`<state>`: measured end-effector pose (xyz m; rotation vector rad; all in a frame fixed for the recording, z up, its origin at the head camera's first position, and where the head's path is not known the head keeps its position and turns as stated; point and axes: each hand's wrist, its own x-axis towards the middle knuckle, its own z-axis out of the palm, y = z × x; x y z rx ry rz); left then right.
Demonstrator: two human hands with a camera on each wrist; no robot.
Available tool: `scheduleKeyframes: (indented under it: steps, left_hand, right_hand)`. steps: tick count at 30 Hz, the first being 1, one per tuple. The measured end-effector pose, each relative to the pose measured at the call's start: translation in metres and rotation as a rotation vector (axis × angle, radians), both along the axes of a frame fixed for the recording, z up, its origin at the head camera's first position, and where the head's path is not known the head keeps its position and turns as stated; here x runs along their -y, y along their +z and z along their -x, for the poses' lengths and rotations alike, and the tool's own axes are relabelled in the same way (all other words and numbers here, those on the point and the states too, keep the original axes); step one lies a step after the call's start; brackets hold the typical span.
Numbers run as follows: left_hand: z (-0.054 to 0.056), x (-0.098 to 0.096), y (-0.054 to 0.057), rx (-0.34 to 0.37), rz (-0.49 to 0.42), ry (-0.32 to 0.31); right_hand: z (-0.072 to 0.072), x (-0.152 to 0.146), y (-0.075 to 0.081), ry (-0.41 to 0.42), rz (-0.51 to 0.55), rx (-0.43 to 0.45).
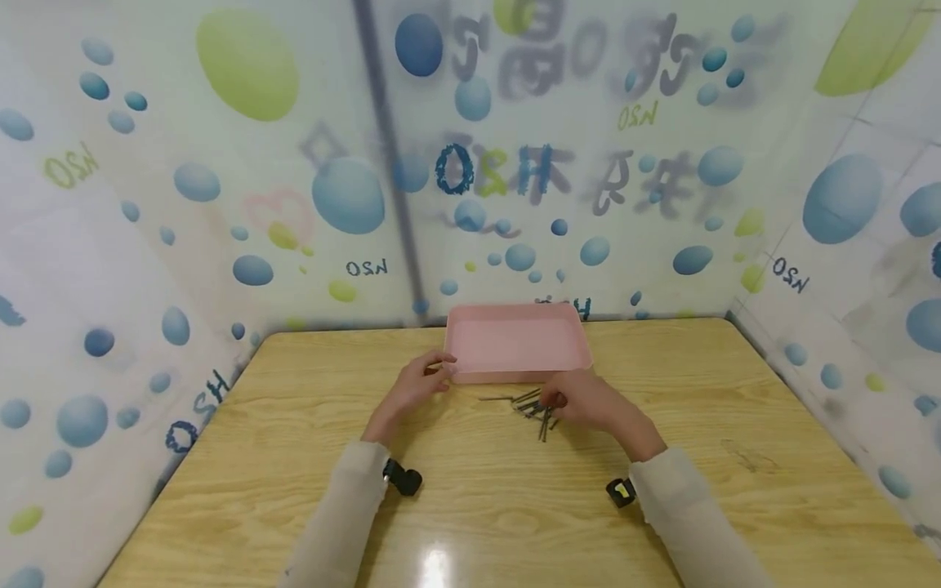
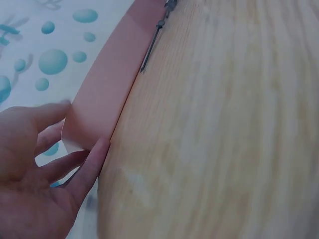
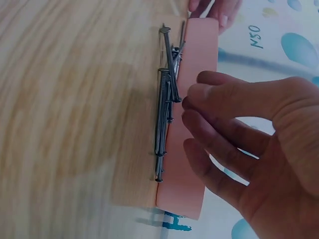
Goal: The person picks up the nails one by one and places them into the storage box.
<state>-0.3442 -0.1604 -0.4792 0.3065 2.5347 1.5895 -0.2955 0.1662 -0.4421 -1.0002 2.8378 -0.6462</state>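
A shallow pink tray (image 1: 518, 343) stands at the far edge of the wooden table. Against its left front corner rest the spread fingers of my left hand (image 1: 421, 382), touching the tray wall (image 2: 107, 84) in the left wrist view. Several dark metal nails (image 1: 531, 406) lie in a loose pile just in front of the tray. Over the right part of that pile hovers my right hand (image 1: 588, 402), its fingers loosely bent. In the right wrist view the fingertips (image 3: 192, 119) come close to the nails (image 3: 162, 109), and I see nothing held between them.
The light wooden tabletop (image 1: 485, 498) spreads toward me and to both sides. A patterned curtain wall (image 1: 470, 245) with blue and green spots rises right behind the tray. Small black cameras (image 1: 403, 478) sit on both wrists.
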Motion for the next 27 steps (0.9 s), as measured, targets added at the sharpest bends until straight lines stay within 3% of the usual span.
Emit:
scheduleKeyframes:
  steps: [9, 13, 27]
  left_hand:
    - [-0.004, 0.005, -0.002, -0.057, 0.003, -0.044]
    - [-0.004, 0.004, -0.003, -0.075, 0.003, -0.052]
    - [-0.004, 0.003, -0.004, -0.041, -0.012, -0.015]
  right_hand:
    - [0.000, 0.002, -0.005, 0.069, -0.057, -0.132]
    - [0.003, 0.002, -0.011, 0.063, -0.084, -0.175]
    - [0.000, 0.004, -0.011, 0.042, -0.114, -0.162]
